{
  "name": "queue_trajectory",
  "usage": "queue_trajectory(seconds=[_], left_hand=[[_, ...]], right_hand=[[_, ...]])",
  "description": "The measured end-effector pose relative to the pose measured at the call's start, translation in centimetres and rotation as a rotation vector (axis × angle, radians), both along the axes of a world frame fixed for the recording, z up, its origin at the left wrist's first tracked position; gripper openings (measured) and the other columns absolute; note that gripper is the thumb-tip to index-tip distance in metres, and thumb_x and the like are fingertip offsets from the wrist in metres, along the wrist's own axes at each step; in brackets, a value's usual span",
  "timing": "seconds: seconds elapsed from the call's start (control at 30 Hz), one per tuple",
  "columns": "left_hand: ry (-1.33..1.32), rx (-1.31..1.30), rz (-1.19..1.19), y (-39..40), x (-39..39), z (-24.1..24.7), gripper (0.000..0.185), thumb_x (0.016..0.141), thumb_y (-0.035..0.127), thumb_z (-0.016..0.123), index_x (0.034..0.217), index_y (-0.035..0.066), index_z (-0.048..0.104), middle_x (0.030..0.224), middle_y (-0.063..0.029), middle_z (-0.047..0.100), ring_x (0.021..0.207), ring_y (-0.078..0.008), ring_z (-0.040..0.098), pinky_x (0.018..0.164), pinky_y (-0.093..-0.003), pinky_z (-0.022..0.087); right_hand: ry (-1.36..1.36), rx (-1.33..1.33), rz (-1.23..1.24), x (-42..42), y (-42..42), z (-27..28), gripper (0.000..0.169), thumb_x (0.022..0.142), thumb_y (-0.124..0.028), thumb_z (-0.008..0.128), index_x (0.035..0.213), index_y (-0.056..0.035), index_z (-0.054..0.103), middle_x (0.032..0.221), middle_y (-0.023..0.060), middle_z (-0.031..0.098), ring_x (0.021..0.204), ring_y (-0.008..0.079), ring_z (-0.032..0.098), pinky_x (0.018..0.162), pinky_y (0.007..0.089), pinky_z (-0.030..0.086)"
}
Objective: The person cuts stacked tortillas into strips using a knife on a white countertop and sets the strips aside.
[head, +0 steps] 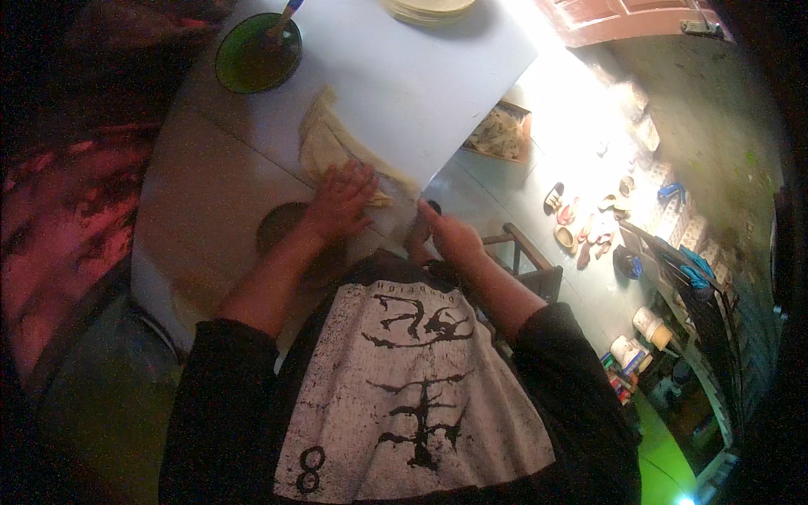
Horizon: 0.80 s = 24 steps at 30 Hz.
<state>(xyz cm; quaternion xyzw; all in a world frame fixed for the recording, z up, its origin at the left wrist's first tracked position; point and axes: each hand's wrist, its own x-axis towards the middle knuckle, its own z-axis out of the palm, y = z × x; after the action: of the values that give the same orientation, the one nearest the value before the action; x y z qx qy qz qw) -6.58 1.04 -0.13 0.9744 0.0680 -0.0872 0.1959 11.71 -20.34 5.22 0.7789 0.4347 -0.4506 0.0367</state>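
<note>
A thin, pale, folded sheet, perhaps dough or a wrapper [325, 136], lies on the white table [391, 95] near its corner. My left hand [344, 196] rests on the lower part of this sheet with its fingers spread a little. At the table's edge is my right hand [451, 233], thumb pointing up toward the sheet's right tip; whether it pinches that tip is not clear. A green bowl [252, 60] with dark contents and a brush-like handle in it stands at the upper left. At the top is a stack of round pale sheets [429, 9].
A box with crumpled pale material [502, 129] stands on the floor beyond the table's right edge. Several shoes [565, 238] lie on the tiles at the right. A dark wooden chair or stool [527, 249] is beside my right forearm, and buckets [651, 328] stand farther right.
</note>
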Motion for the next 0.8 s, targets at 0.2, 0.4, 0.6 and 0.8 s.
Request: queue_trajectory(seconds=[0.2, 0.4, 0.6, 0.8], left_hand=[[0.026, -0.017, 0.002, 0.3, 0.6, 0.7, 0.081, 0.076, 0.043, 0.073, 0.143, 0.011, 0.043, 0.152, -0.0135, 0.036, 0.142, -0.0380, 0.028, 0.115, -0.0590, 0.020], [0.095, 0.001, 0.025, 0.7, -0.2, 0.3, 0.077, 0.078, 0.044, 0.072, 0.140, 0.007, 0.045, 0.149, -0.0198, 0.037, 0.139, -0.0418, 0.032, 0.114, -0.0587, 0.023], [-0.007, -0.136, 0.187, 0.3, -6.5, 2.9, 0.074, 0.081, 0.042, 0.070, 0.141, 0.005, 0.044, 0.149, -0.0238, 0.035, 0.139, -0.0454, 0.028, 0.114, -0.0567, 0.024], [0.209, -0.152, 0.392, -2.4, -11.7, 7.0, 0.071, 0.084, 0.039, 0.068, 0.141, 0.005, 0.044, 0.149, -0.0226, 0.036, 0.139, -0.0455, 0.029, 0.115, -0.0548, 0.024]], right_hand=[[-0.090, 0.255, 0.014, 3.2, 0.6, -0.5, 0.068, 0.089, -0.009, 0.050, 0.150, -0.0318, 0.029, 0.091, 0.0205, 0.064, 0.082, 0.0406, 0.064, 0.072, 0.0501, 0.051], [-0.197, 0.321, -0.176, 3.8, 3.1, 0.7, 0.065, 0.089, -0.009, 0.048, 0.149, -0.0283, 0.033, 0.089, 0.0219, 0.064, 0.081, 0.0401, 0.064, 0.074, 0.0520, 0.051], [-0.462, 0.292, -0.223, 9.8, 9.2, -2.6, 0.061, 0.090, -0.011, 0.050, 0.148, -0.0247, 0.037, 0.104, 0.0217, 0.063, 0.095, 0.0411, 0.062, 0.082, 0.0519, 0.048], [-0.825, 0.887, 0.026, 9.2, 14.3, -8.9, 0.063, 0.087, -0.024, 0.061, 0.146, -0.0132, 0.040, 0.118, 0.0153, 0.055, 0.112, 0.0370, 0.052, 0.096, 0.0507, 0.039]])
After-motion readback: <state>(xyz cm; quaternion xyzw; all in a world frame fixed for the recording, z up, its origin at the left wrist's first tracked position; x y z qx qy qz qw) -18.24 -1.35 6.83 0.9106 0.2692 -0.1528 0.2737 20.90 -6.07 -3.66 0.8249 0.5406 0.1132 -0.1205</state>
